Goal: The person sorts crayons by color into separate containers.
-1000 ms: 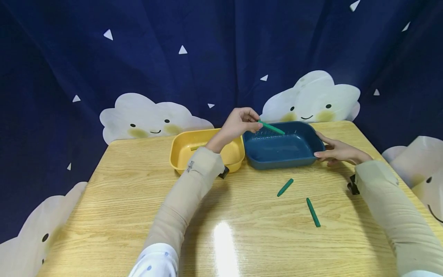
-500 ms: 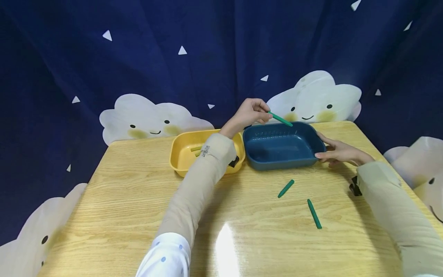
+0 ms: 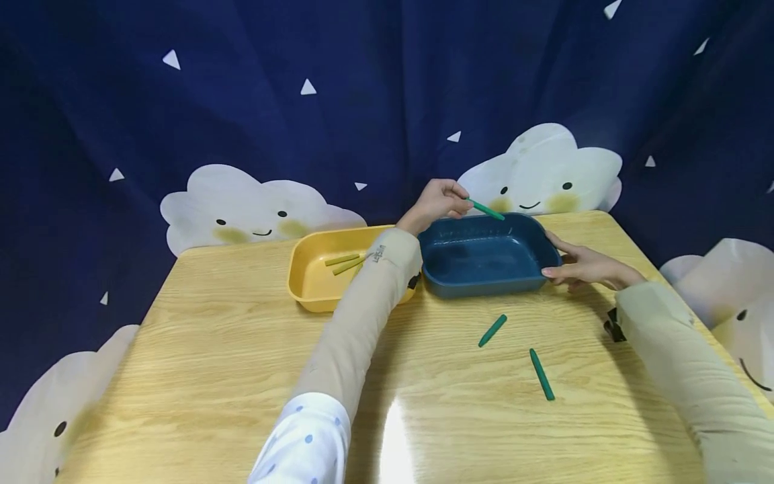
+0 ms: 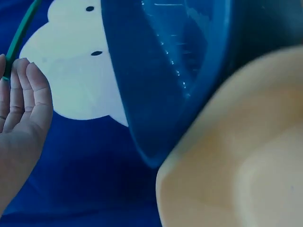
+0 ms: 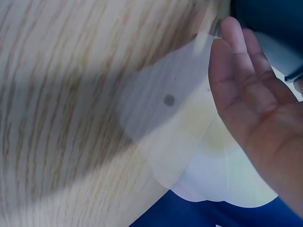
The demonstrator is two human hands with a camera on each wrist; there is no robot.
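My left hand [image 3: 443, 199] pinches one end of a green crayon [image 3: 487, 209] between thumb and fingers, over the back rim of the blue bin [image 3: 465, 289]. In the left wrist view the crayon [image 4: 21, 35] sticks out past the fingertips. My right hand [image 3: 586, 266] holds the right end of the blue bin, thumb and fingers at its wall. The right wrist view shows the fingers [image 5: 253, 75] close beside that wall. Two more green crayons, one nearer the bin [image 3: 492, 331] and another crayon [image 3: 541, 374] closer to me, lie on the table.
A yellow bin [image 3: 308, 302] stands against the blue bin's left side, with yellow crayons [image 3: 347, 265] inside. My left forearm crosses over its right part. Behind the wooden table [image 3: 211, 349] hangs a dark blue curtain [image 3: 260, 121] with cloud prints.
My left hand has moved right and up with the green crayon, from above the yellow bin's side to the blue bin's back rim. More yellow crayons show. The right hand stays at the blue bin.
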